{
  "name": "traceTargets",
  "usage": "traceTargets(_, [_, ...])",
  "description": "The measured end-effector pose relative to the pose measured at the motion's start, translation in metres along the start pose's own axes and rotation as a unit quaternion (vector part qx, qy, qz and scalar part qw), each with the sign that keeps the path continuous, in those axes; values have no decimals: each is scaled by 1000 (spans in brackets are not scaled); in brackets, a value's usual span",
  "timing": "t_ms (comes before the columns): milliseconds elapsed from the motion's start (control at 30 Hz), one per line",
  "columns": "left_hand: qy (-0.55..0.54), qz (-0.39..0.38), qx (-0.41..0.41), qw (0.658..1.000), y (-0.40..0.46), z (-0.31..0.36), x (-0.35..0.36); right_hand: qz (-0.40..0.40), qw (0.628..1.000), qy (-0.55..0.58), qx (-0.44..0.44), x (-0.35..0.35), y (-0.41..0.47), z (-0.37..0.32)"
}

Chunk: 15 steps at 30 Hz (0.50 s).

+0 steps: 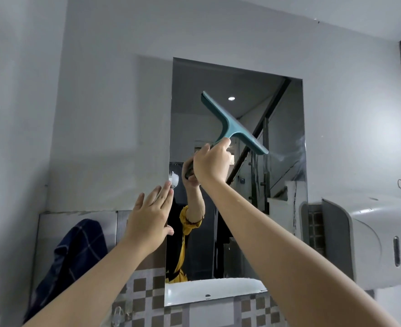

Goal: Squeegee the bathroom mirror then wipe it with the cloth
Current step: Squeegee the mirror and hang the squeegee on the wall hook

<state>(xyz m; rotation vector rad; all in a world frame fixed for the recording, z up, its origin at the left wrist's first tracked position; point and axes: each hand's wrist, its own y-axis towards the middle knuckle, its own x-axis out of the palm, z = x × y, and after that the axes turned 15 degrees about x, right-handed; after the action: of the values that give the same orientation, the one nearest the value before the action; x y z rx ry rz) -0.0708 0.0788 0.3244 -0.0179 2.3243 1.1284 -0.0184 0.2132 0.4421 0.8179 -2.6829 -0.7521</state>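
A tall frameless mirror [286, 208] hangs on the grey wall. My right hand [212, 162] grips the handle of a teal squeegee [233, 123], whose blade lies slanted against the upper middle of the glass. A wet streak shows on the glass at the blade's lower right end. My left hand [151, 217] is flat and open, fingers together, pressed at the mirror's left edge. A dark blue checked cloth [76, 251] hangs at the lower left, apart from both hands.
A white wall dispenser [381, 241] juts out right of the mirror. Brown and white checked tiles [145, 293] run below it. The mirror reflects a white basin rim, a staircase and a yellow sleeve. A metal hook [120, 313] sits low on the tiles.
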Motion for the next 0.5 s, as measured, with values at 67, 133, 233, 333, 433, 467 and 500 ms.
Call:
traceTargets(67, [0, 3, -2, 1000, -1, 0, 1, -14, 999, 18, -23, 9, -8, 1])
traceTargets(133, [-4, 5, -3, 1000, -2, -1, 3, -22, 999, 34, -30, 15, -12, 3])
traceTargets(233, [-6, 13, 2, 1000, -1, -2, 5, -33, 997, 52, -44, 19, -13, 8])
traceTargets(333, [-6, 18, 5, 1000, -2, -3, 7, -45, 994, 52, -85, 23, -18, 13])
traceTargets(433, [-3, 17, 8, 1000, -3, -5, 8, -48, 992, 58, -103, 28, -21, 15])
traceTargets(467, [-3, 17, 9, 1000, -2, -5, 8, -46, 992, 57, -105, 29, -21, 15])
traceTargets(500, [-3, 16, 11, 1000, -2, -5, 8, -46, 992, 53, -108, 30, -21, 16])
